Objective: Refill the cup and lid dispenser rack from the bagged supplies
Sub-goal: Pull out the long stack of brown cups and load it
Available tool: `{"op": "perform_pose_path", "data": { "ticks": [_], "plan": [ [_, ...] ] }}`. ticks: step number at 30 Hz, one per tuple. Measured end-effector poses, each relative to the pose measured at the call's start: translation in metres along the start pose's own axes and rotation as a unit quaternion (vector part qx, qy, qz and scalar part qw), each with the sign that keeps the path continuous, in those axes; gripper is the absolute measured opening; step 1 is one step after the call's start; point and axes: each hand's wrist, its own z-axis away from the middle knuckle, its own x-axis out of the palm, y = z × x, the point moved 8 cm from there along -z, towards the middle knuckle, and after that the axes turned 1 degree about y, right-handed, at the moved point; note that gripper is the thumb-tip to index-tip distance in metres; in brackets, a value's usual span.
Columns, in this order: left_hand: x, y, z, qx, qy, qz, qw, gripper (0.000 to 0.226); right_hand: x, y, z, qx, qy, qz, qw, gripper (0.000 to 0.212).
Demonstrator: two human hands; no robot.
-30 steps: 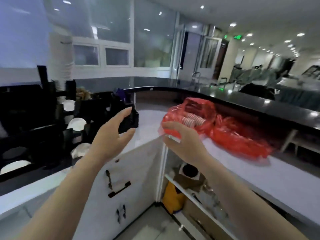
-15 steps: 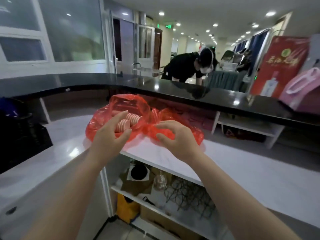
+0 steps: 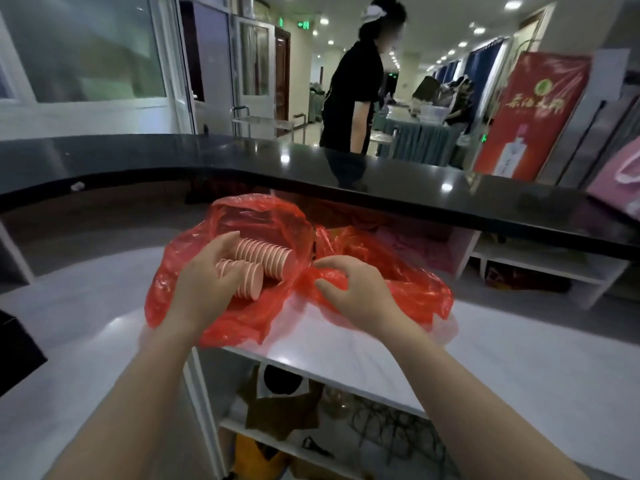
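At frame centre our left hand (image 3: 204,289) grips the pink cups (image 3: 258,268); our right hand (image 3: 356,289) pinches the red bag (image 3: 408,289) beside them.

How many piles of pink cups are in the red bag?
2. One longer stack of pink cups lies farther back in the red bag; a shorter stack lies nearer, under the left hand. More may be hidden.

The bag (image 3: 381,271) is thin, translucent red plastic, crinkled and glossy. The stacked pink cups (image 3: 266,259) inside look like matt paper with ridged rims. The white worktop (image 3: 381,358) is smooth and satiny; the raised black counter (image 3: 450,195) is polished and mirror-glossy.
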Motion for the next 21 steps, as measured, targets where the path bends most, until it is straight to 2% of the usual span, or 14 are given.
{"op": "perform_pose_path", "data": {
  "ticks": [4, 7, 14, 16, 19, 21],
  "plan": [
    [0.003, -0.046, -0.04, -0.012, -0.006, 0.016, 1.0, 0.047, 0.034, 0.012, -0.031, 0.032, 0.015, -0.006, 0.999, 0.032],
    [0.021, -0.071, -0.054, -0.027, -0.034, 0.029, 0.999, 0.045, 0.056, 0.031, -0.039, 0.062, -0.006, -0.001, 0.998, 0.033],
    [0.054, -0.136, -0.082, -0.051, -0.111, -0.077, 0.99, 0.048, 0.085, 0.079, -0.076, 0.125, -0.019, 0.055, 0.991, 0.033],
    [0.062, -0.163, -0.084, -0.066, -0.168, -0.155, 0.971, 0.063, 0.104, 0.083, -0.089, 0.125, -0.033, 0.06, 0.99, 0.035],
    [0.07, -0.201, -0.088, -0.09, -0.289, -0.279, 0.911, 0.096, 0.138, 0.075, -0.113, 0.119, -0.05, 0.049, 0.99, 0.033],
    [0.071, -0.223, -0.089, -0.1, -0.323, -0.317, 0.886, 0.109, 0.163, 0.062, -0.129, 0.098, -0.072, 0.054, 0.991, 0.033]
  ]
}}
